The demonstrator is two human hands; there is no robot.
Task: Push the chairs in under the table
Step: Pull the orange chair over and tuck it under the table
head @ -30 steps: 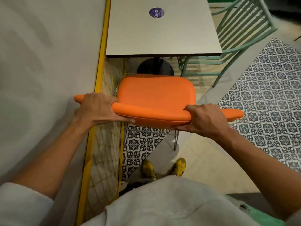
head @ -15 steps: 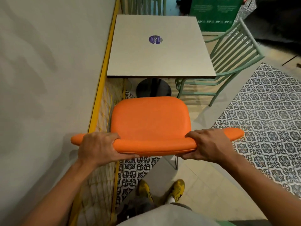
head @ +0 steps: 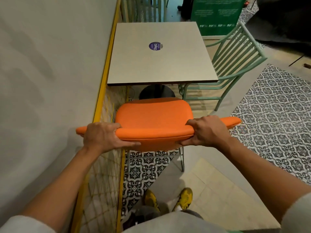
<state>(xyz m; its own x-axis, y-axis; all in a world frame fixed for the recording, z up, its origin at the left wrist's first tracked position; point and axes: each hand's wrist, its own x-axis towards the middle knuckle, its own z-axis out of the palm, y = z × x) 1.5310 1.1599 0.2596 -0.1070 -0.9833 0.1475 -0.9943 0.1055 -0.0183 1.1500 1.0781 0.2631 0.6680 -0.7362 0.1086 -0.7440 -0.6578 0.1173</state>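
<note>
In front of the table (head: 159, 64), the orange chair (head: 154, 115) stands with its seat not yet under the edge. The left hand (head: 102, 137) and right hand (head: 206, 131) clench the two ends of its backrest, fingers (head: 116, 126) wrapped over the top, likely to steer it straight. The surface is bare except for a purple sticker (head: 154, 46). A green chair (head: 234, 64) sits at the table's right, a wall (head: 50, 64) at its left, patterned floor tiles (head: 276, 115) beyond.

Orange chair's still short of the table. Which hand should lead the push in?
Neither alone: left hand and right hand both grip the orange chair backrest symmetrically. If one must lead, probably the left, keeping the chair off the yellow rail beside the table.
</note>
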